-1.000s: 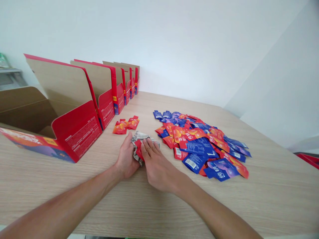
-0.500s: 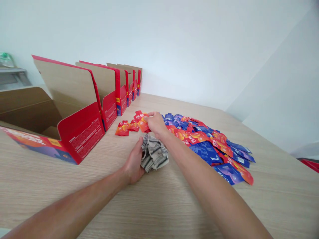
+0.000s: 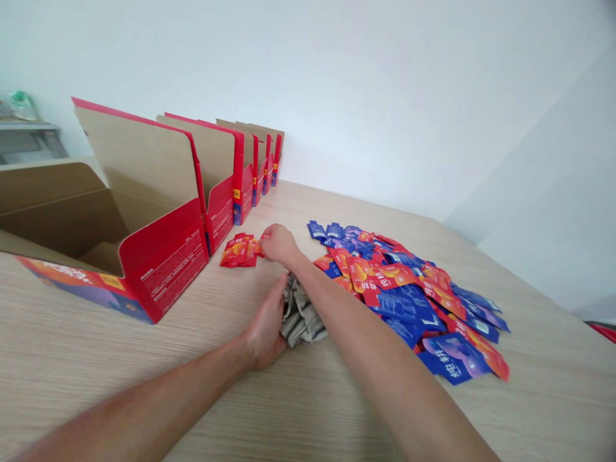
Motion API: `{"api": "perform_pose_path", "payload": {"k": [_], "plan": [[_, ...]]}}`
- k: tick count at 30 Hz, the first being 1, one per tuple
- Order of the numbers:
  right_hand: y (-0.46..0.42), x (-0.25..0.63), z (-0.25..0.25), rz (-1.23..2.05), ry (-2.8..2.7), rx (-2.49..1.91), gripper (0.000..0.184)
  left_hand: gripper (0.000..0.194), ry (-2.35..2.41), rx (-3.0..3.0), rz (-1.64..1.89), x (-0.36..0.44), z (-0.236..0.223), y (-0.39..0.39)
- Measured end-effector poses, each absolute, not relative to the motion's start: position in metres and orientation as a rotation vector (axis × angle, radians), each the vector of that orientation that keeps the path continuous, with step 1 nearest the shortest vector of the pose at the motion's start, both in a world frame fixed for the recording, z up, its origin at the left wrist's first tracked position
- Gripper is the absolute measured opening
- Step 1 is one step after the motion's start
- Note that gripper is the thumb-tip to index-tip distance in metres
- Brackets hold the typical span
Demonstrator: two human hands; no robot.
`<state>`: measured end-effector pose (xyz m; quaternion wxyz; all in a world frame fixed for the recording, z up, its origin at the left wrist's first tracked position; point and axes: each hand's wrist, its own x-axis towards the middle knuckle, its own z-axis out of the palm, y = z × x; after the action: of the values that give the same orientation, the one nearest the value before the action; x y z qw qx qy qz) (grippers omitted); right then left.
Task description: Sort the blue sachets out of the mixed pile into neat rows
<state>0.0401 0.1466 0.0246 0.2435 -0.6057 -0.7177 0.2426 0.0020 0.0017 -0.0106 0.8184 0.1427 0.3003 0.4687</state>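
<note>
R hand [image 3: 280, 244]: fingers curled, narrow, at edge of end pkt [image 3: 260, 246]. Tips mostly hid behind back of hand, so can't tell if pkt was pinched or just pressed.
End pkt: directly L of R fingertips, at R edge of small grp [image 3: 238, 251]; butted or overlapping, can't tell.
Small grp: red/orange pkts, overlapped, lying on tabletop [image 3: 212, 301] just L of R fingers, between them and nearest box [image 3: 168, 263]. Count unclear.
Axis: grp pkts ran approx near-to-far, at least one neck at far end, so R fingers faced their long side, not the ends. End pkt axis n/a, mostly covered.
Nearer hand: R, right at grp. L hand [image 3: 269, 321] sat closer to the person and R of grp, apart from it.
L hand: curled round L edge of striped cloth [image 3: 299, 317], thumb up by its far-L corner, holding it; lower fingers hid.
Striped cloth: bunched, between L hand and R forearm [image 3: 356, 340]; forearm blocked its R part in view, contact unclear.
Mixed pile [image 3: 409, 289]: red + blue pkts, R of both hands, partly behind forearm, well apart from grp.
Box row [image 3: 220, 212]: red cartons, lids up, on L, running back twd wall [image 3: 385, 96]; nearest box L of grp w/ gap.
</note>
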Motion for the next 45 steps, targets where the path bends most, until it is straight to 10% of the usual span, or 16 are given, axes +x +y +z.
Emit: {"api": "perform_pose_path", "payload": {"k": [10, 24, 45], "plan": [[0.085, 0.2, 0.042, -0.056, -2.02, -2.275, 0.05, 0.027, 0.613, 0.507, 1.064, 0.012, -0.015, 0.0], [0.066, 0.221, 0.038, -0.044, -2.229, -2.155, 0.025, 0.033, 0.75, 0.599, 1.089, 0.005, -0.007, -0.005], [-0.007, 0.137, -0.009, 0.262, -2.314, -1.267, 0.047, 0.023, 0.759, 0.496, 1.208, -0.002, -0.013, -0.002]]}}
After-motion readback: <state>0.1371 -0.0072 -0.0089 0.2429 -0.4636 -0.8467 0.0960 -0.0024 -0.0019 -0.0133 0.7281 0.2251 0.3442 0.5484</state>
